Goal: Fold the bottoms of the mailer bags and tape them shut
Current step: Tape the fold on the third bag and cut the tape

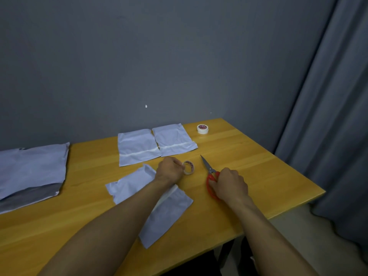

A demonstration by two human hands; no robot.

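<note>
Your left hand [170,170] is curled round the tape roll [188,167], holding it just past the far edge of the mailer bag [129,189]. That bag lies skewed on the table [268,176] under your left forearm. Your right hand [231,184] is clenched over the red handles of the scissors [210,170], blades pointing away from you. 2 taped bags [137,148] lie side by side near the wall, and a stack of bags [29,170] sits far left.

Your forearm hides the middle of the bag, so you cannot tell whether its fold is creased. If only your arm pins it, lifting to pull tape probably lets the flap spring open. The film looks slick and 1 corner lies near the table's front edge, so a tug on the tape could drag the bag crooked or off. A long free strip may curl onto itself. When you cut, the scissor tips come close to your left fingers, so watch them.
</note>
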